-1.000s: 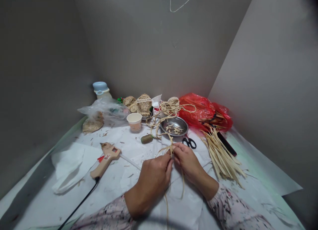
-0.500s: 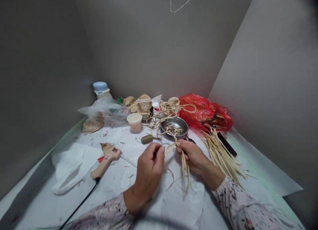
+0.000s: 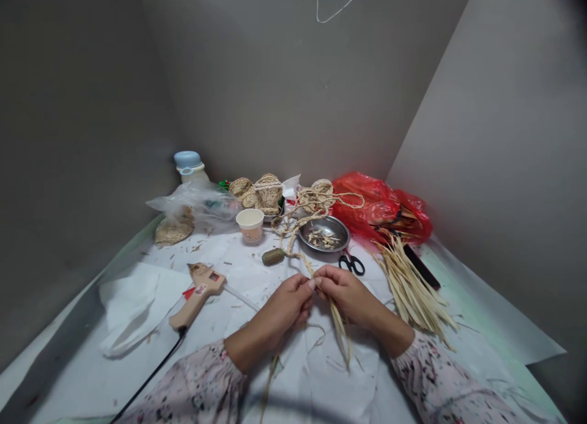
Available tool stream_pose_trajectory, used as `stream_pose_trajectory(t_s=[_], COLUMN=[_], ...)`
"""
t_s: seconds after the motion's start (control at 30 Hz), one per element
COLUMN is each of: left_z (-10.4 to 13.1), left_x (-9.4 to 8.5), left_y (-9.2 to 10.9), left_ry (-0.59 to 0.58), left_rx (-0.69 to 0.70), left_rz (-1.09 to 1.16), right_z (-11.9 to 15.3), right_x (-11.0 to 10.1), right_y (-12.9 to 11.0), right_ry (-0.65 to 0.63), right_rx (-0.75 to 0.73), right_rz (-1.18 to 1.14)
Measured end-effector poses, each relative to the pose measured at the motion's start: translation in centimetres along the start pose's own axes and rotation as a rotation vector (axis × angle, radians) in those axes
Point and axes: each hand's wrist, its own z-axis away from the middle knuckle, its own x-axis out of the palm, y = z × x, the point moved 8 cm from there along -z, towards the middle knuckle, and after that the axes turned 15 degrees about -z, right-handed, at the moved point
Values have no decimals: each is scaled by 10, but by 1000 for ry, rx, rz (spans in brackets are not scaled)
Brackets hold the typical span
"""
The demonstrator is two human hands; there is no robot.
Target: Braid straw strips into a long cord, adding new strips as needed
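Observation:
Fingertip to fingertip, my left hand [image 3: 290,300] and my right hand [image 3: 345,294] pinch the near end of a straw braid [image 3: 306,263]. Loose straw strands [image 3: 339,333] hang below my right hand, and another strand trails under my left wrist. From my fingers the braid runs back in loose loops past a steel bowl [image 3: 323,248] holding straw scraps. Black-handled scissors [image 3: 352,265] lie just beyond my right hand. A small olive-brown object [image 3: 274,256] rests beside the braid.
At left lies a tan glue gun [image 3: 198,296] with its cord. A paper cup [image 3: 250,227], straw coils [image 3: 268,193] and a clear plastic bag [image 3: 197,201] are farther back. On the right are a red plastic bag [image 3: 367,201] and a straw bundle [image 3: 415,292].
Both hands have come together at the braid's end; my left hand moved right, my right hand slightly left and down. The scissors now show more fully.

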Motion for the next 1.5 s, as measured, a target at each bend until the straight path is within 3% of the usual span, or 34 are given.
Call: stream_pose_trajectory(t_s=[0.2,0.4,0.57,0.73,0.97,1.17,1.33,1.5], left_z=[1,-3,-5,-1,2,0,-4,-3], left_x=[-2,-17,-24,-20,-14,-15,-18,-14], left_y=[-3,-8,-10,-11,-13,-16,-17,-13], left_ry=[-40,170,284,278,183,149,159,116], left_rx=[-103,-71,-28,-32,-110,-133,-103,-76], left_rz=[-45,-212,-286,-116,207,259,269,231], right_z=[1,4,12,27,39,41,39,22], right_x=[3,0,2,19,45,53,41,-3], right_y=[-10,-26,-30,-35,-28,-22,-36,-56], right_ry=[-62,4,153,222,188,123,-77,203], right_rx=[-98,-274,-162,-217,-395,-334,-164,-281], right_rz=[142,450,493,591,815,909,800,650])
